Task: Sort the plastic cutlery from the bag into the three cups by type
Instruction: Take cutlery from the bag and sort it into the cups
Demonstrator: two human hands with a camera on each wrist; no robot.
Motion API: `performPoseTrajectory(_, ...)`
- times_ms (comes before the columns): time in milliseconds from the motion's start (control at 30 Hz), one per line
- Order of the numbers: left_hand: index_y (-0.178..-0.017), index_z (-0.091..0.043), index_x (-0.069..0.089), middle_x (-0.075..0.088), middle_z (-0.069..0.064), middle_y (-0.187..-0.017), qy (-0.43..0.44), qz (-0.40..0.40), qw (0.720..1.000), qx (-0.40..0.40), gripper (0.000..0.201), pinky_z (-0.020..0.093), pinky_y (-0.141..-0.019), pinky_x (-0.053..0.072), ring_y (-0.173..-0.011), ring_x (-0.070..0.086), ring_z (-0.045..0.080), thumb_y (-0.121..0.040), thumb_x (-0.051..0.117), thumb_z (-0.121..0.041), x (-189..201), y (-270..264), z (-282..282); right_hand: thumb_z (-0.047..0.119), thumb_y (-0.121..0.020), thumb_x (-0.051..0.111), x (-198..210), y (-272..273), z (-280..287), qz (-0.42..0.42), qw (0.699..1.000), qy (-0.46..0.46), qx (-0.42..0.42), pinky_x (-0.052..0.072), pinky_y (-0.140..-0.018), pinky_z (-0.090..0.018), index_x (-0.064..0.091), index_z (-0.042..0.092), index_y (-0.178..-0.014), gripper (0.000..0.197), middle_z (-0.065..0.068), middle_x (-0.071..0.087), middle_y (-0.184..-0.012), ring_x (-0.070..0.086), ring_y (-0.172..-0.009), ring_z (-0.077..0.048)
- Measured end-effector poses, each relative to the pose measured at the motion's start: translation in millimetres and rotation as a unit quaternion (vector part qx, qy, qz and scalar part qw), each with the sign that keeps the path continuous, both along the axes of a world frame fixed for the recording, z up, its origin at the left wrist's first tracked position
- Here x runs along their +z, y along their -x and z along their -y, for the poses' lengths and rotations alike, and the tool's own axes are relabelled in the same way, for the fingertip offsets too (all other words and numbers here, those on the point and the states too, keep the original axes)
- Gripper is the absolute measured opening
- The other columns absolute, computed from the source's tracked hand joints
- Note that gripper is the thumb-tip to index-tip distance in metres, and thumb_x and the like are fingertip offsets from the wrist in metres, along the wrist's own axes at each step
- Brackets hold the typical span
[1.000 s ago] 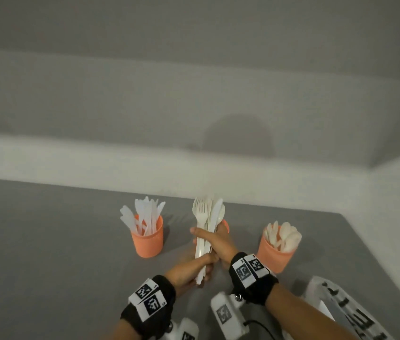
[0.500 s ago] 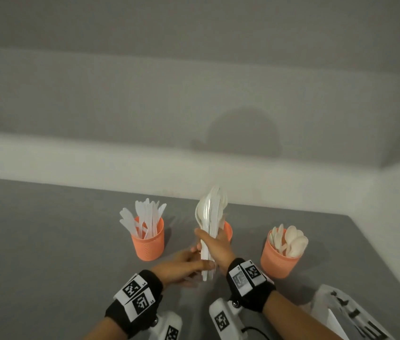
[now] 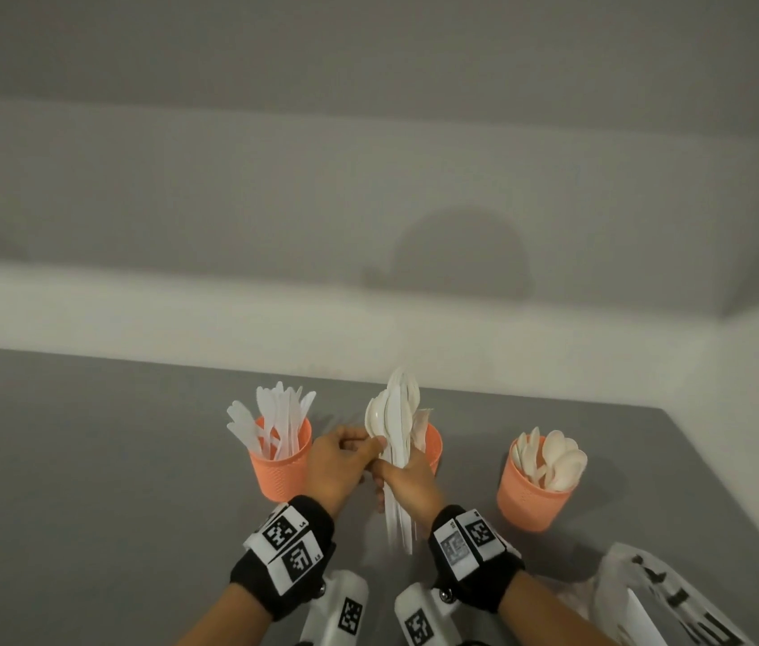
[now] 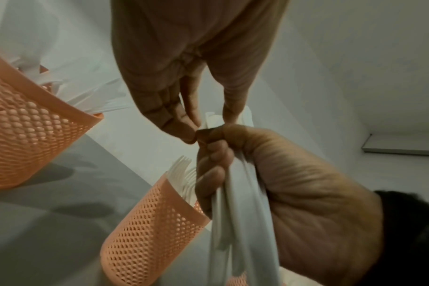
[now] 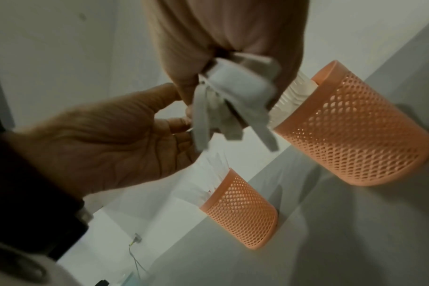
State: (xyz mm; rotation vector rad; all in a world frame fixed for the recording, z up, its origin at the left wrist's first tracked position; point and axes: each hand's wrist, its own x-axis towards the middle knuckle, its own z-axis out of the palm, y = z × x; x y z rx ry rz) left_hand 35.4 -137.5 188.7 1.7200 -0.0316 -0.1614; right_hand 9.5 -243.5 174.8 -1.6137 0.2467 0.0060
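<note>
My right hand (image 3: 403,475) grips a bundle of white plastic cutlery (image 3: 395,426) upright by its handles, in front of the middle orange cup (image 3: 433,447), which holds forks. My left hand (image 3: 375,447) reaches in from the left and pinches one piece near the top of the bundle (image 4: 238,222), thumb and forefinger (image 4: 191,123) on either side of it. The left cup (image 3: 280,473) holds knives, the right cup (image 3: 531,503) spoons. In the right wrist view the handle ends (image 5: 233,108) fan out below my right hand (image 5: 220,63). Which type the pinched piece is, I cannot tell.
The cups stand in a row on a grey table (image 3: 88,482) near its far edge, against a pale wall. A white printed plastic bag (image 3: 662,599) lies at the lower right, close to my right forearm. The table's right edge runs past the spoon cup.
My left hand has moved up from the lower handle ends to the upper part of the bundle. My right hand has kept its grip and turned the bundle edge-on.
</note>
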Motion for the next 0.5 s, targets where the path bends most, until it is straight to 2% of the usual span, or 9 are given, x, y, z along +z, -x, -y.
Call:
performPoseTrajectory(67,-0.089,-0.011,0.056,0.061,0.007,-0.08,0.011,0.02,0.999,0.029,0.014,0.026,-0.061,0.051,-0.072,0.062,0.021,-0.082,0.068,-0.012,0,1,2,0.006,-0.086,0.06,-5,-3,1,0.005,1.0,0.009,-0.023,0.044,-0.043,-0.024,0.06,0.008,-0.091,0.006,-0.004,0.053,-0.059,0.051,-0.043,-0.01)
performPoseTrajectory(133,-0.085,-0.013,0.057,0.062,0.005,-0.082,-0.009,0.039,0.999,0.015,0.011,0.023,-0.064,0.051,-0.076,0.063,0.02,-0.082,0.067,-0.011,-1,2,4,0.004,-0.086,0.06,-6,-4,1,0.007,0.999,0.005,-0.033,0.042,-0.043,-0.022,0.058,0.009,-0.085,0.005,-0.005,0.052,-0.061,0.05,-0.046,-0.011)
performPoseTrajectory(200,-0.085,-0.012,0.061,0.065,0.003,-0.08,-0.038,0.041,0.998,-0.018,0.007,0.015,-0.06,0.047,-0.072,0.062,0.013,-0.083,0.067,-0.013,-1,4,6,0.004,-0.087,0.058,-8,-6,2,0.009,0.999,0.012,-0.031,0.044,-0.047,-0.024,0.06,0.014,-0.084,0.011,-0.008,0.057,-0.067,0.054,-0.054,-0.015)
performPoseTrajectory(267,-0.088,-0.011,0.062,0.066,0.004,-0.082,-0.052,0.038,0.998,-0.027,0.008,0.015,-0.059,0.045,-0.072,0.061,0.013,-0.083,0.067,-0.014,-1,4,8,0.003,-0.088,0.056,-11,-6,2,0.017,0.999,0.022,-0.02,0.047,-0.054,-0.027,0.06,0.018,-0.089,0.016,-0.013,0.062,-0.078,0.057,-0.062,-0.018)
performPoseTrajectory(333,-0.086,-0.011,0.062,0.065,0.002,-0.08,-0.063,0.035,0.997,-0.025,0.006,0.016,-0.06,0.044,-0.07,0.061,0.012,-0.083,0.067,-0.014,1,3,10,0.0,-0.086,0.056,-10,-4,3,0.019,1.0,0.019,-0.009,0.047,-0.054,-0.025,0.06,0.018,-0.094,0.02,-0.013,0.063,-0.08,0.057,-0.062,-0.016)
performPoseTrajectory(433,-0.07,-0.013,0.06,0.062,-0.001,-0.066,-0.112,0.028,0.992,-0.042,0.013,0.017,-0.057,0.044,-0.059,0.057,0.008,-0.082,0.066,-0.014,6,2,11,-0.006,-0.084,0.055,-8,-2,9,0.018,1.0,0.005,0.011,0.043,-0.051,-0.021,0.058,0.018,-0.087,0.025,-0.006,0.057,-0.069,0.053,-0.057,-0.013)
performPoseTrajectory(500,-0.059,-0.01,0.059,0.06,0.003,-0.059,-0.146,0.016,0.987,-0.059,0.022,0.022,-0.058,0.047,-0.053,0.055,0.011,-0.079,0.066,-0.013,8,-1,11,-0.007,-0.085,0.055,-8,0,11,0.017,0.999,0.006,0.042,0.043,-0.049,-0.018,0.055,0.021,-0.085,0.027,-0.003,0.055,-0.068,0.052,-0.057,-0.01)
